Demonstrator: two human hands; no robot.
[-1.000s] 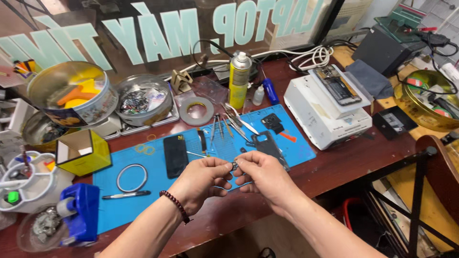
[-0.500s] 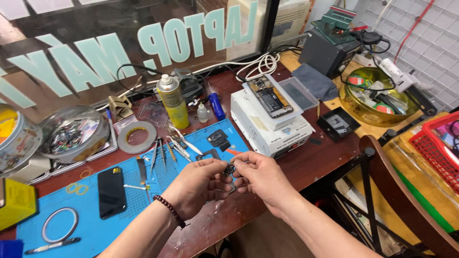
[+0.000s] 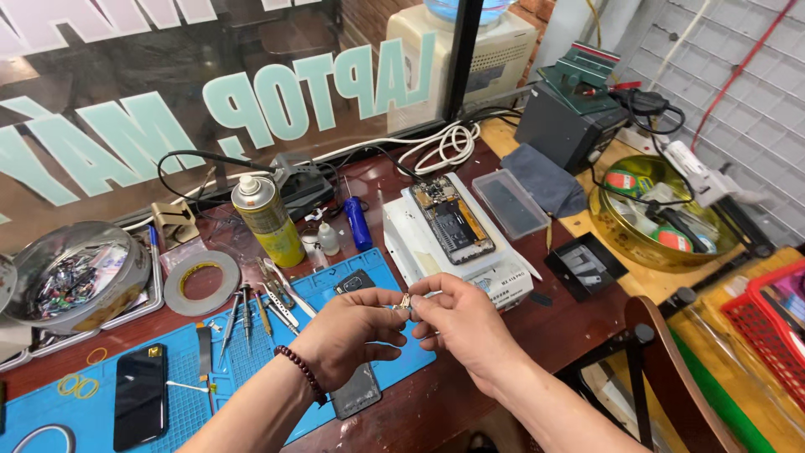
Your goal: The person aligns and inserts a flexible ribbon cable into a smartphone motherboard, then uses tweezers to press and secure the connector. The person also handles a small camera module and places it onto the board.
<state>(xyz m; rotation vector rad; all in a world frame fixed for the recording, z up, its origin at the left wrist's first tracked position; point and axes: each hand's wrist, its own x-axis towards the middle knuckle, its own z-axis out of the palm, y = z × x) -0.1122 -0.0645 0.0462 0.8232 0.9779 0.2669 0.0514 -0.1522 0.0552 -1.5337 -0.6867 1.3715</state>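
Note:
My left hand [image 3: 350, 334], with a bead bracelet on the wrist, and my right hand [image 3: 459, 320] meet above the front of the blue work mat [image 3: 251, 361]. Both pinch a tiny metal part [image 3: 405, 300] between their fingertips; a thin tweezer-like tool seems to lie in my right fingers, hard to tell. A dark phone panel [image 3: 358, 390] lies on the mat under my left hand. An opened phone [image 3: 451, 220] with its board showing rests on a white box [image 3: 503, 281] just beyond my right hand.
Screwdrivers and tweezers [image 3: 260, 306], a tape roll [image 3: 201, 282], a yellow spray can [image 3: 267, 220], a small blue bottle [image 3: 357, 223] and a black phone [image 3: 140, 394] sit on the left. A round tin [image 3: 71, 277], gold bowl [image 3: 654, 218], red basket [image 3: 771, 323] and chair back [image 3: 662, 369] surround them.
The view has swung right and upward, so the bench items slid left. Both hands stay joined on the small part and have lifted slightly over the mat's right end.

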